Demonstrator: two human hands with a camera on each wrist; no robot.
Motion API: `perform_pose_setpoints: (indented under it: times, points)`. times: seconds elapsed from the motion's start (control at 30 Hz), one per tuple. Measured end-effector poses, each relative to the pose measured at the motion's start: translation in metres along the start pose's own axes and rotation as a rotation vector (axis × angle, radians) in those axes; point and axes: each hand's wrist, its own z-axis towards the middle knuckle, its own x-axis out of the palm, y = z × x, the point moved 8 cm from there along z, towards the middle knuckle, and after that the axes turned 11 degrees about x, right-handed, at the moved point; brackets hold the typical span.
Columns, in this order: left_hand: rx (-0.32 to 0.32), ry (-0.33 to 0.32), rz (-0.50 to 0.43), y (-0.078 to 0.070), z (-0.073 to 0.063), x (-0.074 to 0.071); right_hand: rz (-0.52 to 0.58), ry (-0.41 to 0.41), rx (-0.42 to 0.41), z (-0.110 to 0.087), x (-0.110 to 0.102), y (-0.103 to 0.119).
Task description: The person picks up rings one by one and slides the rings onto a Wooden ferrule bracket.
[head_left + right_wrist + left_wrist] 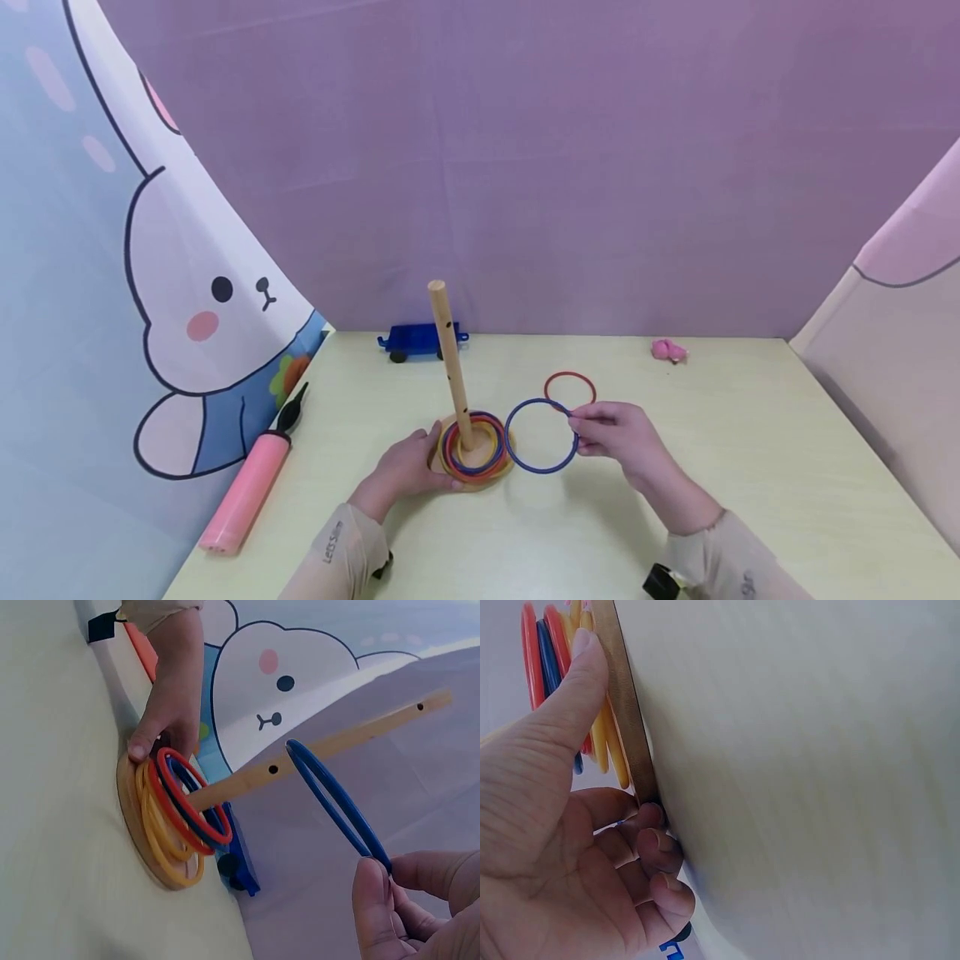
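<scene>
A wooden ring-toss stand [452, 358] has an upright post and a round base, with several red, blue and yellow rings [156, 817] loosely stacked around the post's foot. My left hand [405, 467] grips the base's left edge; in the left wrist view its thumb lies over the top of the base [634, 720] and the fingers curl at the rim. To the right of the stand, my right hand [622, 437] pinches a blue ring [341, 796] between thumb and fingers, held above the table beside the post. A red ring [570, 373] lies on the table behind it.
On the left edge of the pale table [787, 467] lies a pink hand pump [247, 496] with a black nozzle. Toward the back are a blue toy wagon [412, 339] and a small pink object [669, 350]. A purple cloth [600, 167] hangs behind.
</scene>
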Motion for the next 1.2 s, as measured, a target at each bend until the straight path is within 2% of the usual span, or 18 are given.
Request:
perform_pose_setpoints:
  times: [0.23, 1.2]
  points:
    - [-0.024, 0.009, -0.016, 0.002, 0.0, 0.001, -0.021, 0.027, -0.015, 0.0, 0.017, 0.015]
    - [-0.023, 0.013, -0.031, 0.004, 0.0, 0.001, 0.031, 0.128, -0.095, -0.005, 0.068, 0.077]
